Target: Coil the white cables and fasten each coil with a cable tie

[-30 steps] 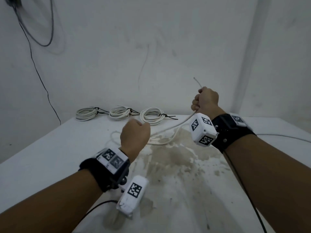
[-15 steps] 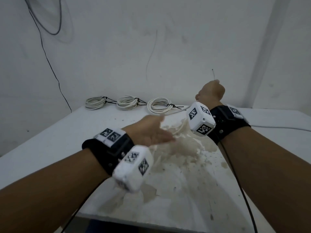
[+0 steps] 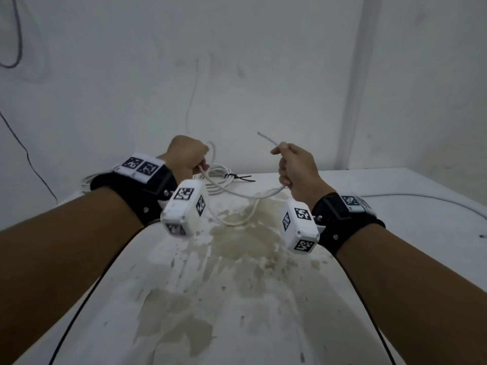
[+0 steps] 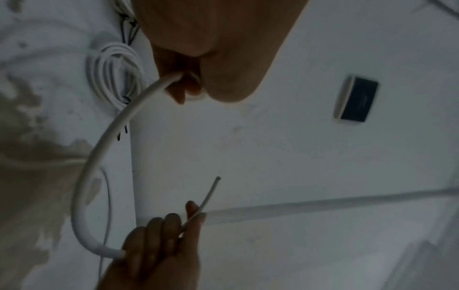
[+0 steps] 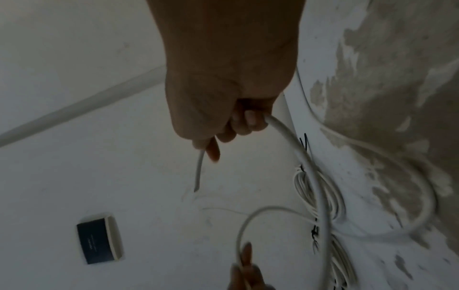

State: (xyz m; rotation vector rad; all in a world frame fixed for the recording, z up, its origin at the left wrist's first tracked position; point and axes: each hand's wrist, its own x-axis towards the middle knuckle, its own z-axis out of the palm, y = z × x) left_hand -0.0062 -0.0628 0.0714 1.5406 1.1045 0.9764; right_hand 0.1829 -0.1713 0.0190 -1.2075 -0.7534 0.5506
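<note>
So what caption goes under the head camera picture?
Both hands, left hand and right hand, hold a white cable above the stained table.

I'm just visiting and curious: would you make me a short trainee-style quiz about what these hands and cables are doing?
1. True or false: the right hand grips the loose cable near its free end.
2. What does the left hand hold? A) a cable tie B) the same loose cable C) nothing
3. Fill in: the finished coil behind the hands is fastened with a black ____.

Key: 1 true; 2 B; 3 cable tie.
</note>
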